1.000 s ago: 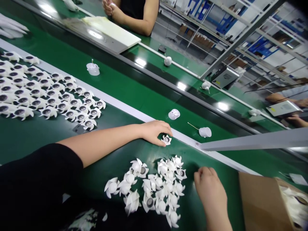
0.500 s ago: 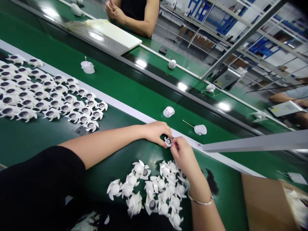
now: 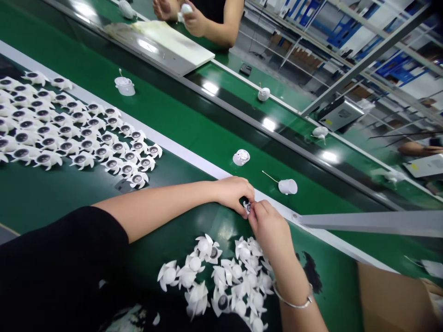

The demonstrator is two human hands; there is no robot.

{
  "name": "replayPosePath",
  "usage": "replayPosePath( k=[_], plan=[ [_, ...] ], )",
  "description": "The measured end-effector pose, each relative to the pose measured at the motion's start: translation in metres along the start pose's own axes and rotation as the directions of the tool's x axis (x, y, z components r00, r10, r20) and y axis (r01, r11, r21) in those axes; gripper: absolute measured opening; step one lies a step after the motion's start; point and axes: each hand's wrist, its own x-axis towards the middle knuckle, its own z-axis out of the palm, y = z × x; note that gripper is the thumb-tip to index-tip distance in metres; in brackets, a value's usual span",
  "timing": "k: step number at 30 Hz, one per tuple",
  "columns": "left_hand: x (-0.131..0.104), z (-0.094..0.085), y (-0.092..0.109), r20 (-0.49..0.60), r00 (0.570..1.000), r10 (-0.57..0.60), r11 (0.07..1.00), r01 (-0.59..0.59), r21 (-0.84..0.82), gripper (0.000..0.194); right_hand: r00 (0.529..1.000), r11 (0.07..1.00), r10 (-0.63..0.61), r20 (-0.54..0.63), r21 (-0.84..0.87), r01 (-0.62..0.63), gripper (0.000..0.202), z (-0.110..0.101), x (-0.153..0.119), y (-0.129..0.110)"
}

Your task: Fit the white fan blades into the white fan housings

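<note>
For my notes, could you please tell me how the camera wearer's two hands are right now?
Left hand: closed around a white bladed wheel.
Right hand: closed, fingertips pinched at that wheel; anything between them is hidden.

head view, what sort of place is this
Probably a factory assembly line: many white plastic wheels with curved blades lie massed on a dark green worktop, and white rounded plastic parts sit spaced along a long bright green strip beyond.
</note>
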Motion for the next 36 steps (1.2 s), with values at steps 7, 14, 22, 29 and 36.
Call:
replayPosePath(
  k=[7,14,22,29,36],
  plan=[
    [0.0,0.0,0.0,-0.007,1.0,-0.03,0.999,0.029,-0.04,0.032,0.99,0.984,-0.138,-0.024,-0.115,0.135,0.022,-0.011,-0.015,-0.007],
    [-0.001,0.0,-0.002,-0.003,1.0,0.007,0.999,-0.007,-0.031,0.04,0.957,0.962,0.273,-0.103,0.054,-0.268,0.046,-0.001,0.017,0.065],
    [-0.005,-0.002,0.003,-0.004,1.0,0.03,0.999,-0.03,-0.036,0.039,0.953,0.944,0.292,0.083,0.133,-0.301,0.047,0.019,0.056,0.084],
    [-0.002,-0.003,0.0,-0.084,0.99,-0.116,0.962,0.09,-0.259,0.035,0.751,0.566,0.66,-0.037,0.682,-0.463,0.029,-0.004,-0.015,0.044],
    [-0.003,-0.007,0.0,-0.133,0.953,-0.272,0.859,0.178,-0.481,0.028,0.917,0.704,0.335,-0.215,0.704,-0.092,0.013,-0.002,-0.026,0.003]
  ],
)
